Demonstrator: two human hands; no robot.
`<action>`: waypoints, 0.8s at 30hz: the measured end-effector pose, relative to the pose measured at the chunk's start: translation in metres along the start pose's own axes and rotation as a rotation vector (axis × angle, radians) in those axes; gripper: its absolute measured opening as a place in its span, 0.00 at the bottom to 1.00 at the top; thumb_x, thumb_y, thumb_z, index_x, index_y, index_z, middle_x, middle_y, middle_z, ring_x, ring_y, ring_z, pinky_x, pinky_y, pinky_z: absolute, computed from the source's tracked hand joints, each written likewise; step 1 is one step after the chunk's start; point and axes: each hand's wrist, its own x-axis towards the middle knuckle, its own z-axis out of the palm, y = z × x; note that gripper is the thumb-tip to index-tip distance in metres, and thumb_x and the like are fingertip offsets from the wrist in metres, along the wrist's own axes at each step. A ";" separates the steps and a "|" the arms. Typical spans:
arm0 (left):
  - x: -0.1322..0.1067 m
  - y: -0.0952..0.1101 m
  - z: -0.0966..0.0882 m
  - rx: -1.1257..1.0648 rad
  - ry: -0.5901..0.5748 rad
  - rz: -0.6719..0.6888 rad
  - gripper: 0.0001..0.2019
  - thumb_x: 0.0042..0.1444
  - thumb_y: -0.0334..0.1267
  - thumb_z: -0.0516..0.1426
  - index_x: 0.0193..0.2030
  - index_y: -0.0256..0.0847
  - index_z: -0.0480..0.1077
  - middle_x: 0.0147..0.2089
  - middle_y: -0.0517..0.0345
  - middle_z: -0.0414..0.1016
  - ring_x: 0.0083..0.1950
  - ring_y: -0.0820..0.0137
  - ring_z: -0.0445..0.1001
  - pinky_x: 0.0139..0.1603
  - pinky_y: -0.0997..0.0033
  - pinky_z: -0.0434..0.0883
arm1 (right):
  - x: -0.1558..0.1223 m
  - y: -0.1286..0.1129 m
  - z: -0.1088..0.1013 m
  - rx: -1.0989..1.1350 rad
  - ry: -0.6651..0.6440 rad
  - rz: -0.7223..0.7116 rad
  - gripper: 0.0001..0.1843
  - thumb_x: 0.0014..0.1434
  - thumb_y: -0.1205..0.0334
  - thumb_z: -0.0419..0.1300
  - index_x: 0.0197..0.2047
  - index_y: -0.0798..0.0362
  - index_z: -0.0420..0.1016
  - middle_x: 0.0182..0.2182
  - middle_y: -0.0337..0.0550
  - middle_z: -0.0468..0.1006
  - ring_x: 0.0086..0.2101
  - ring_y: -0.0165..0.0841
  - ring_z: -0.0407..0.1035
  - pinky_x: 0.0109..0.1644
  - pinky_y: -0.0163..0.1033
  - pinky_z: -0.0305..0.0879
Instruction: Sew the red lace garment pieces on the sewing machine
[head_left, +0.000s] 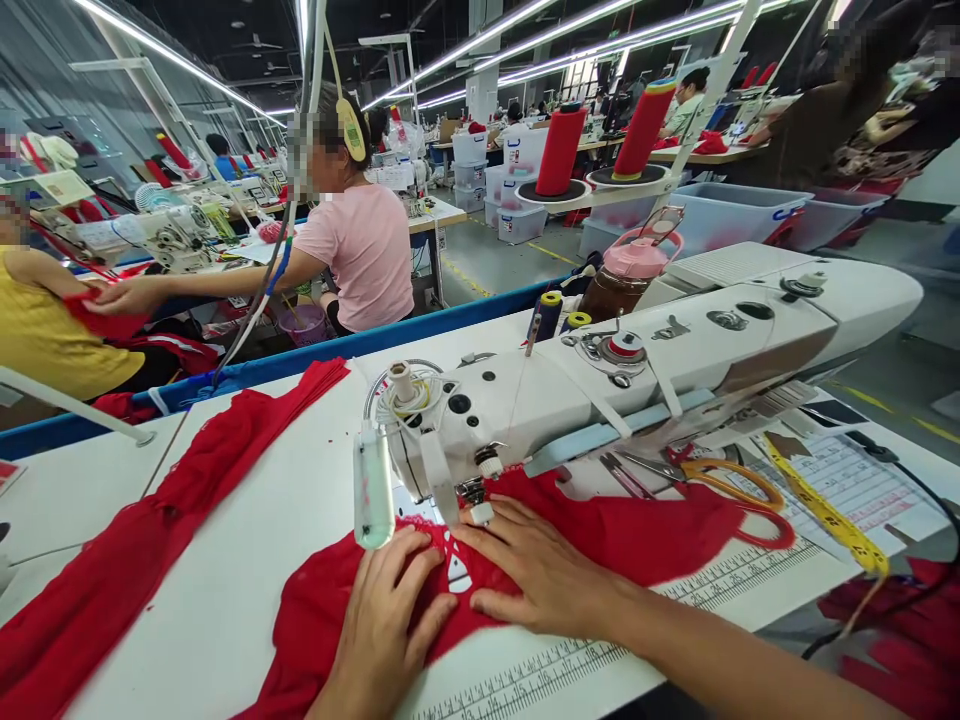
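A piece of red fabric with a lacy edge (637, 530) lies on the white machine table, partly under the head of a white sewing machine (517, 390). My left hand (390, 610) rests on this fabric left of the needle area, thumb apart from the fingers. Flat on the cloth to the right lies my right hand (547, 575), its fingertips close to the presser foot, fingers stretched out. Between both hands a small gap in the cloth shows the surface beneath. The needle point itself is hidden behind machine parts.
Right of the machine lie orange-handled scissors (720, 480), a yellow tape measure (825, 510) and a written sheet (885, 490). A long red fabric bundle (172, 520) crosses the table's left side. Behind, a co-worker in pink (360, 245) reaches toward a person in yellow (60, 320).
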 end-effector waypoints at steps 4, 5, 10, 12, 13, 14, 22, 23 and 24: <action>0.000 0.001 0.000 -0.013 -0.004 -0.010 0.14 0.63 0.42 0.59 0.54 0.45 0.69 0.56 0.47 0.73 0.59 0.56 0.72 0.57 0.49 0.73 | 0.000 0.000 0.000 0.010 -0.014 0.003 0.35 0.64 0.47 0.61 0.69 0.52 0.61 0.62 0.50 0.69 0.64 0.44 0.57 0.72 0.52 0.44; 0.001 0.001 0.000 -0.018 -0.009 -0.013 0.14 0.63 0.42 0.59 0.54 0.44 0.69 0.57 0.47 0.73 0.59 0.56 0.72 0.57 0.49 0.73 | 0.000 0.000 0.001 0.014 -0.016 0.004 0.35 0.64 0.47 0.61 0.69 0.52 0.61 0.62 0.50 0.69 0.64 0.44 0.57 0.72 0.53 0.45; 0.003 0.003 -0.002 -0.031 -0.008 -0.023 0.13 0.64 0.43 0.59 0.54 0.45 0.70 0.56 0.47 0.73 0.58 0.56 0.72 0.57 0.50 0.74 | 0.001 0.000 0.001 0.019 -0.014 0.008 0.35 0.64 0.48 0.61 0.69 0.51 0.61 0.62 0.49 0.69 0.64 0.44 0.57 0.72 0.53 0.45; 0.003 0.003 -0.002 -0.031 -0.001 -0.021 0.13 0.63 0.43 0.59 0.54 0.45 0.70 0.56 0.47 0.73 0.58 0.56 0.72 0.56 0.50 0.74 | 0.001 -0.001 0.000 0.017 -0.018 0.007 0.35 0.63 0.48 0.62 0.69 0.52 0.62 0.62 0.50 0.69 0.64 0.44 0.57 0.72 0.53 0.45; 0.003 0.003 -0.002 -0.030 0.001 -0.020 0.13 0.63 0.43 0.59 0.53 0.45 0.70 0.56 0.47 0.73 0.58 0.56 0.72 0.57 0.50 0.74 | 0.001 -0.001 0.000 0.015 -0.019 0.008 0.35 0.63 0.49 0.62 0.69 0.52 0.62 0.62 0.50 0.69 0.64 0.44 0.57 0.72 0.53 0.45; 0.003 0.002 -0.002 -0.030 0.003 -0.019 0.13 0.63 0.43 0.59 0.53 0.45 0.70 0.56 0.47 0.73 0.58 0.56 0.72 0.57 0.50 0.74 | 0.001 -0.002 -0.001 0.013 -0.019 0.010 0.35 0.63 0.49 0.62 0.69 0.53 0.62 0.62 0.50 0.69 0.64 0.45 0.57 0.72 0.53 0.45; 0.002 0.002 -0.002 -0.023 -0.003 -0.020 0.14 0.63 0.43 0.59 0.54 0.45 0.69 0.56 0.47 0.73 0.58 0.56 0.72 0.57 0.49 0.74 | 0.002 -0.002 -0.002 0.013 -0.003 0.000 0.34 0.63 0.49 0.62 0.69 0.51 0.62 0.61 0.49 0.70 0.63 0.44 0.58 0.71 0.52 0.46; 0.002 0.002 -0.002 -0.023 -0.003 -0.019 0.14 0.64 0.43 0.59 0.54 0.45 0.69 0.56 0.47 0.73 0.58 0.56 0.72 0.57 0.50 0.74 | 0.002 -0.002 -0.002 0.015 -0.001 0.001 0.34 0.63 0.49 0.62 0.69 0.51 0.62 0.61 0.49 0.70 0.63 0.44 0.58 0.71 0.52 0.46; 0.002 0.002 -0.002 -0.023 -0.001 -0.017 0.14 0.64 0.43 0.59 0.54 0.45 0.69 0.56 0.47 0.73 0.58 0.56 0.72 0.57 0.50 0.74 | 0.001 -0.002 -0.002 0.016 0.000 0.002 0.35 0.63 0.49 0.62 0.69 0.51 0.62 0.61 0.49 0.70 0.63 0.44 0.58 0.71 0.52 0.46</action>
